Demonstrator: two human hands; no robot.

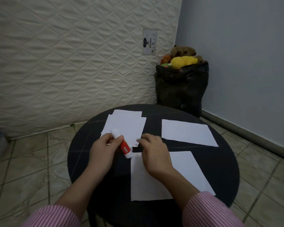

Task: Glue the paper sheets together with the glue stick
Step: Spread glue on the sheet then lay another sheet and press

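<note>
1. Holding the glue stick (123, 144), the left hand (105, 149) sits toward the table's left edge, fingers curled round the stick's upper half. The stick's long axis runs diagonally: white end up and away toward the far-left edge, the other white end down toward the table's middle, red label between. Whether a cap is on, the view does not settle.
2. Far-left paper stack (124, 124): several white sheets overlapped unevenly, near the table's far edge. It lies just beyond the left hand, which covers its near-left corner; the stick's upper end lies over it.
3. Right hand (152, 151): near the table's middle, fingers loosely bent and apart, clamped on nothing visible; fingertips (140, 140) touch the stack's near-right corner. It lies just beside the stick, on its right.
4. Near sheet (184, 171): single white sheet at the near edge, partly under the right wrist; the stick's lower end almost meets its far-left corner.
5. Far-right sheet (187, 132): lies flat toward the right edge, well apart from both hands.
6. Table (82, 154): round, dark.
7. Judgement: the stick's lower end points at the right hand, the nearer hand for uncapping or steadying paper.
</note>
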